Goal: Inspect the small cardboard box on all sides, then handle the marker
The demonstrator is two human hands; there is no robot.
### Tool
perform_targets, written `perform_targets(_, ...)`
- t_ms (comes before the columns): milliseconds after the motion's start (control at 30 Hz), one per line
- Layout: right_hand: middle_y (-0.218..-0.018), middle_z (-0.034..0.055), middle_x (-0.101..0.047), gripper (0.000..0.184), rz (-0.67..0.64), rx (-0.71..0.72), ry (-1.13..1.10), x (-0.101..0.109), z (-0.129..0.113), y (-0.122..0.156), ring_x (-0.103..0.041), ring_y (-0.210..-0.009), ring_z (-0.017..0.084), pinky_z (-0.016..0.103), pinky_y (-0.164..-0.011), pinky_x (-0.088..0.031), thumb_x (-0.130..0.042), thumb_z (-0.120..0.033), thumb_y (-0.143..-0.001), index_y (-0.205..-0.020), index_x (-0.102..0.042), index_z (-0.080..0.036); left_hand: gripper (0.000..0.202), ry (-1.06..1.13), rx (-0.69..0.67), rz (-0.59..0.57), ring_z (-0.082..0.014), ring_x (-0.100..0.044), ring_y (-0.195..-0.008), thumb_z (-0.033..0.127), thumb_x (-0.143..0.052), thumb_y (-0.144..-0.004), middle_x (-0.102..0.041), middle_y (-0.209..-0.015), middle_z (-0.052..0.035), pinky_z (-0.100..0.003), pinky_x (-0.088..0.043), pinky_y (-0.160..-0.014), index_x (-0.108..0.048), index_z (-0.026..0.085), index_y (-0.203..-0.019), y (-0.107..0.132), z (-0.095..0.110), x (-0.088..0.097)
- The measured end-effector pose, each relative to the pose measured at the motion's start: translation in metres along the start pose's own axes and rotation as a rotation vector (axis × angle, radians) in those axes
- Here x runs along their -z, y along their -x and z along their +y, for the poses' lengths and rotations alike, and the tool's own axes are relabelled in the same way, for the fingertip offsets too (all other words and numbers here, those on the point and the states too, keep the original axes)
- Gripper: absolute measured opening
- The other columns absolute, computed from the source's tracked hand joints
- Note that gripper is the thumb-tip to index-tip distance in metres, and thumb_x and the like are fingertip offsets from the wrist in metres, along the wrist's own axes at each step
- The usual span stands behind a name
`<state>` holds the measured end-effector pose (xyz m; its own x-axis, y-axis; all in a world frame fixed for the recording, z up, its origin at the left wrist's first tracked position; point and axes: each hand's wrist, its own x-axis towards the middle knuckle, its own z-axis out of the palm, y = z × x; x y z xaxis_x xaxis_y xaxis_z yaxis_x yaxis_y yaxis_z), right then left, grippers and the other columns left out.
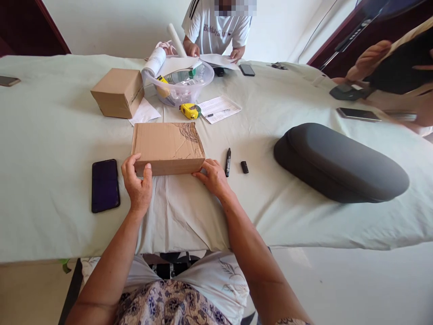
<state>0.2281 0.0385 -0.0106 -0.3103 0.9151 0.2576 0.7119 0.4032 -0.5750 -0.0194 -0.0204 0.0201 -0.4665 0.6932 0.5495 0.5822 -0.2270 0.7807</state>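
Observation:
A flat brown cardboard box [162, 142] lies on the cloth-covered table before me, with dark scribbled curves on its top right corner. My left hand [137, 183] grips its near left corner, thumb against the front face and fingers along the side. At the near right corner, my right hand [213, 176] holds the box between thumb and fingers. Just right of that hand lie a black marker [228, 162] without its cap and the black cap [244, 167]. A dark phone [105, 185] rests left of my left hand.
Behind the box are a second carton [117, 92], a clear plastic basin [201, 88] of odds and ends, a yellow tape measure [190, 111] and a printed sheet [226, 108] with a pen. A dark grey case [341, 162] stands right. People sit across and at far right.

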Motion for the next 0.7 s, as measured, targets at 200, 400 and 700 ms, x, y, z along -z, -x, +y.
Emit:
perform_targets(200, -0.089, 0.0074, -0.068, 0.015, -0.023, 0.081, -0.038, 0.004, -0.003, 0.000, -0.058, -0.087, 0.025, 0.038, -0.085, -0.045, -0.073, -0.035, -0.086, -0.080, -0.069, -0.022, 0.063, 0.213, 0.093, -0.044, -0.0251, -0.057, -0.131, 0.038, -0.064, -0.088, -0.055, -0.141, -0.0177, -0.042, -0.045, -0.112, -0.038, 0.020, -0.143, 0.000, -0.014, -0.006)
perform_targets(400, -0.081, 0.0068, -0.065, 0.029, -0.089, 0.132, -0.033, 0.006, -0.008, 0.002, -0.058, -0.080, 0.023, 0.036, -0.078, -0.044, -0.066, -0.048, -0.091, -0.078, -0.069, -0.022, 0.061, 0.184, 0.171, -0.023, -0.0263, -0.058, -0.132, 0.043, -0.066, -0.087, -0.057, -0.140, -0.0198, -0.042, -0.045, -0.113, -0.042, 0.018, -0.137, -0.002, -0.025, -0.007)
perform_targets(700, -0.080, 0.0031, -0.058, 0.029, 0.112, -0.145, -0.070, 0.002, 0.001, 0.000, -0.055, -0.071, 0.019, 0.033, -0.068, -0.045, -0.068, -0.047, -0.085, -0.074, -0.057, -0.023, 0.062, -0.002, 0.244, -0.178, -0.0289, -0.065, -0.113, 0.051, -0.073, -0.081, -0.066, -0.122, -0.0176, -0.041, -0.056, -0.092, -0.055, 0.014, -0.129, 0.006, -0.024, -0.011)
